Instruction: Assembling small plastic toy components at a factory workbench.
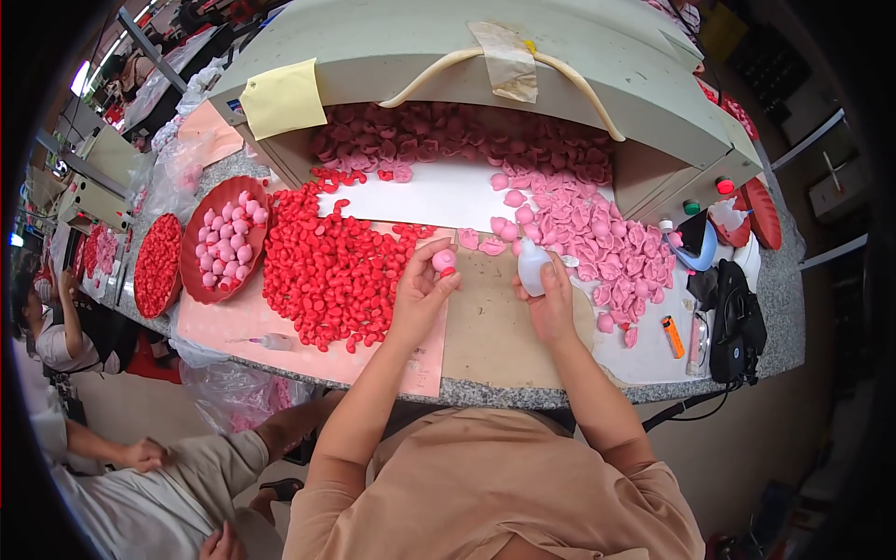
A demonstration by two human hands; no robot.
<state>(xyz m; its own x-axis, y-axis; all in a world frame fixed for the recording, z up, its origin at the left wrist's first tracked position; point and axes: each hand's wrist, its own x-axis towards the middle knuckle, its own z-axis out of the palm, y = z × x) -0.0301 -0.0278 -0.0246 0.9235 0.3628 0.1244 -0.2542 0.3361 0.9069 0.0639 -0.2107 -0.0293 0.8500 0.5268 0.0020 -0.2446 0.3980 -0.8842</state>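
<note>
My left hand pinches a small round pink piece, with a red bit at its lower side. My right hand is wrapped round a translucent white squeeze bottle, its nozzle pointing up. Both hands are above a brown sheet on the table, the bottle apart from the pink piece. Left of my left hand spreads a heap of small shiny red pieces. Beyond my right hand lies a pile of pink pieces, some round, some like hollow shells.
A grey box-shaped housing arches over the table's back. Red bowls stand left, one with pink balls. A second squeeze bottle lies front left. At right are an orange lighter, a black bag and a blue bowl. Another person sits left.
</note>
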